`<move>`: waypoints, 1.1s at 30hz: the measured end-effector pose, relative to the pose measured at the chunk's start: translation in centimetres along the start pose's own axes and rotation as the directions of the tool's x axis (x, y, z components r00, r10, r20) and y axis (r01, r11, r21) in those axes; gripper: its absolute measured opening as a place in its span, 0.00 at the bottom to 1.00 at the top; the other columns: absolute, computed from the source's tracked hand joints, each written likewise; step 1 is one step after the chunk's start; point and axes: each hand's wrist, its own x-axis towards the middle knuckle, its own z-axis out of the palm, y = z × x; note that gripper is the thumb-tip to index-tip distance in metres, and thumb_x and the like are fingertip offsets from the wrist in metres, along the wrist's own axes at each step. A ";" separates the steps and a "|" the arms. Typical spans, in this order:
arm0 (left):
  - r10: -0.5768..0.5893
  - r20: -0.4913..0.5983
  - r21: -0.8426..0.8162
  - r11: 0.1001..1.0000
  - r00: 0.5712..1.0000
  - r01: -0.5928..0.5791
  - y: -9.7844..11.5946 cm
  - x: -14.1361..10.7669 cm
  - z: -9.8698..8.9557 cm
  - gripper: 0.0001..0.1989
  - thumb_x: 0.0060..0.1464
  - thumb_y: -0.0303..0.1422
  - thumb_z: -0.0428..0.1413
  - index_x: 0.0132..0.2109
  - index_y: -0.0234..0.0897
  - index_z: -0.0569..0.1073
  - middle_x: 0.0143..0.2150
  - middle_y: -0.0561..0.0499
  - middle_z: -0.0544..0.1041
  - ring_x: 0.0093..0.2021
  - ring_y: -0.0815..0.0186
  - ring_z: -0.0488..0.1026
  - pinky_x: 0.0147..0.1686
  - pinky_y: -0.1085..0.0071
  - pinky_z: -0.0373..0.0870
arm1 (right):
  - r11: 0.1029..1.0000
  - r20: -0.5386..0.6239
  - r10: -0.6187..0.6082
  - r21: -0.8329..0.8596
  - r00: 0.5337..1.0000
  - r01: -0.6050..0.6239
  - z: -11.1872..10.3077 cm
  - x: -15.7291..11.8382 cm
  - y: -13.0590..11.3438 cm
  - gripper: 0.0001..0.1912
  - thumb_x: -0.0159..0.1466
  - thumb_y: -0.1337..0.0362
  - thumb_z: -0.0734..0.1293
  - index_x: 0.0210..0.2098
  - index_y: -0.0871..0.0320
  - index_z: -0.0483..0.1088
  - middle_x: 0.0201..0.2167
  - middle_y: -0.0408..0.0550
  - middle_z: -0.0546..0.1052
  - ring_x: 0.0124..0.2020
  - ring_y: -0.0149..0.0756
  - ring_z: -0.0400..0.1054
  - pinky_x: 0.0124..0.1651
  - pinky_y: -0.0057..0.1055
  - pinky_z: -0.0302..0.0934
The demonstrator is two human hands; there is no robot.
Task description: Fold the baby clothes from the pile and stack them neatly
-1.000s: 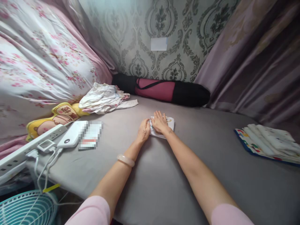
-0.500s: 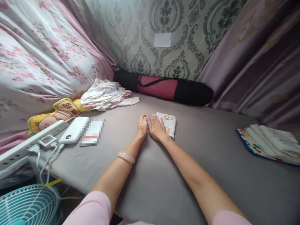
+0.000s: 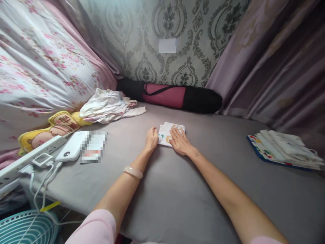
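Observation:
A small folded white cloth [image 3: 164, 133] with orange and green prints lies on the grey sheet [image 3: 162, 189] in front of me. My left hand [image 3: 151, 138] stands on its side at the cloth's left edge, fingers curled in against it and partly hidden. Across the cloth's right half my right hand [image 3: 180, 141] lies flat, palm down, with its fingers spread. It covers part of the print.
To the right is a stack of folded cloths [image 3: 284, 149]. A crumpled heap of clothes [image 3: 106, 105] lies back left, near a yellow cushion [image 3: 38, 135]. A power bank [image 3: 73, 147], power strip [image 3: 35, 156] and fan [image 3: 27, 227] are left; a long black-and-red bag [image 3: 165, 96] lies along the wall.
My right hand has slid right over the cloth, uncovering its left part. The left hand stays by the left edge. The whole view has shifted slightly.

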 end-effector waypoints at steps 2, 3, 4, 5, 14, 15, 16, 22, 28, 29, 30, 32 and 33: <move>0.025 0.034 0.152 0.988 0.999 -0.030 0.3 0.0 0.2 0.19 0.62 0.31 0.43 0.55 0.27 0.69 0.56 0.35 0.72 0.60 0.59 0.65 0.61 0.64 0.57 | 1.000 0.040 0.004 0.024 0.999 -0.005 0.6 -0.2 0.5 0.33 0.71 0.55 0.45 0.70 0.68 0.46 0.71 0.54 0.45 0.72 0.41 0.34 0.70 0.45 0.28; 0.032 0.062 0.228 0.973 0.998 -0.045 0.5 -0.1 0.3 0.19 0.62 0.33 0.44 0.54 0.27 0.70 0.55 0.35 0.72 0.60 0.58 0.65 0.61 0.64 0.57 | 0.999 0.046 0.007 0.037 0.999 -0.009 0.8 -0.2 0.6 0.34 0.71 0.55 0.45 0.70 0.68 0.45 0.71 0.53 0.44 0.72 0.41 0.34 0.70 0.45 0.28; 0.031 0.093 0.300 0.952 0.995 -0.058 0.8 -0.1 0.3 0.19 0.62 0.34 0.45 0.53 0.27 0.71 0.55 0.35 0.72 0.60 0.57 0.64 0.61 0.64 0.56 | 0.999 0.046 0.011 0.050 0.999 -0.013 0.9 -0.1 0.6 0.34 0.71 0.54 0.45 0.70 0.68 0.44 0.71 0.53 0.44 0.72 0.41 0.33 0.70 0.45 0.28; 0.021 0.122 0.364 0.929 0.992 -0.064 1.2 -0.2 0.4 0.20 0.63 0.37 0.45 0.52 0.27 0.71 0.55 0.35 0.72 0.60 0.55 0.64 0.60 0.63 0.56 | 0.998 0.046 0.016 0.060 0.999 -0.019 1.0 0.0 0.5 0.34 0.71 0.54 0.46 0.70 0.67 0.44 0.71 0.53 0.44 0.72 0.40 0.33 0.70 0.45 0.27; -0.119 0.003 0.596 0.797 0.993 0.094 4.0 -0.2 1.5 0.36 0.55 0.55 0.48 0.53 0.24 0.70 0.56 0.26 0.69 0.59 0.42 0.64 0.55 0.54 0.59 | 0.980 0.067 0.047 0.188 0.997 -0.059 0.5 -1.2 -0.1 0.35 0.70 0.52 0.46 0.70 0.67 0.42 0.72 0.53 0.41 0.72 0.40 0.30 0.70 0.46 0.25; -0.124 -0.012 0.593 0.798 0.992 0.107 4.0 -0.2 1.7 0.37 0.55 0.55 0.48 0.53 0.24 0.70 0.56 0.26 0.69 0.59 0.42 0.64 0.55 0.54 0.59 | 0.979 0.069 0.033 0.201 0.997 -0.047 0.4 -1.8 -0.3 0.35 0.70 0.52 0.46 0.70 0.66 0.42 0.72 0.53 0.41 0.72 0.40 0.30 0.70 0.46 0.25; -0.125 -0.024 0.592 0.798 0.992 0.114 4.1 -0.2 1.9 0.37 0.54 0.56 0.48 0.54 0.23 0.70 0.55 0.26 0.70 0.59 0.42 0.64 0.55 0.54 0.59 | 0.977 0.073 0.016 0.211 0.997 -0.031 0.4 -2.5 -0.4 0.35 0.70 0.52 0.46 0.70 0.66 0.43 0.72 0.54 0.41 0.72 0.40 0.31 0.70 0.46 0.25; -0.184 0.030 0.605 0.785 0.982 0.129 4.4 0.7 1.9 0.39 0.53 0.57 0.47 0.54 0.23 0.71 0.55 0.25 0.71 0.59 0.41 0.65 0.54 0.55 0.61 | 0.964 0.122 -0.034 0.265 0.992 0.000 -0.2 -6.5 -1.0 0.34 0.71 0.52 0.46 0.71 0.64 0.42 0.72 0.53 0.41 0.72 0.41 0.30 0.71 0.45 0.28; -0.293 0.102 0.581 0.793 0.951 0.182 4.6 2.2 1.8 0.36 0.48 0.58 0.52 0.50 0.30 0.75 0.55 0.28 0.73 0.58 0.42 0.68 0.52 0.56 0.64 | 0.941 0.178 -0.071 0.339 0.981 0.006 -1.6 -10.1 -0.9 0.35 0.71 0.51 0.46 0.70 0.66 0.43 0.72 0.54 0.39 0.72 0.41 0.29 0.71 0.43 0.27; -0.300 0.100 0.579 0.793 0.949 0.189 4.5 2.3 1.8 0.36 0.48 0.58 0.53 0.49 0.30 0.75 0.55 0.29 0.73 0.58 0.42 0.68 0.52 0.57 0.64 | 0.934 0.184 -0.079 0.358 0.980 0.008 -1.8 -10.7 -0.8 0.35 0.71 0.50 0.46 0.70 0.66 0.45 0.72 0.54 0.40 0.72 0.41 0.30 0.71 0.43 0.27; -0.304 0.094 0.579 0.791 0.948 0.197 4.5 2.4 1.8 0.35 0.48 0.57 0.53 0.49 0.31 0.75 0.55 0.29 0.74 0.59 0.42 0.68 0.52 0.56 0.64 | 0.925 0.192 -0.089 0.380 0.977 0.009 -2.1 -11.3 -0.5 0.35 0.71 0.49 0.47 0.70 0.65 0.47 0.72 0.54 0.42 0.72 0.42 0.31 0.71 0.43 0.27; -0.302 0.090 0.565 0.800 0.949 0.201 4.3 2.5 1.9 0.33 0.48 0.57 0.54 0.47 0.32 0.76 0.54 0.29 0.74 0.59 0.41 0.67 0.51 0.56 0.65 | 0.902 0.208 -0.106 0.432 0.972 0.006 -2.6 -12.5 0.2 0.35 0.71 0.47 0.46 0.69 0.61 0.51 0.71 0.51 0.48 0.71 0.40 0.36 0.71 0.42 0.28; -0.290 0.099 0.550 0.813 0.952 0.191 4.3 2.5 2.0 0.32 0.48 0.56 0.55 0.46 0.32 0.76 0.53 0.29 0.75 0.58 0.41 0.68 0.50 0.56 0.65 | 0.892 0.212 -0.098 0.452 0.972 -0.009 -2.9 -13.0 0.7 0.34 0.71 0.46 0.45 0.69 0.58 0.52 0.70 0.49 0.51 0.71 0.38 0.39 0.71 0.41 0.30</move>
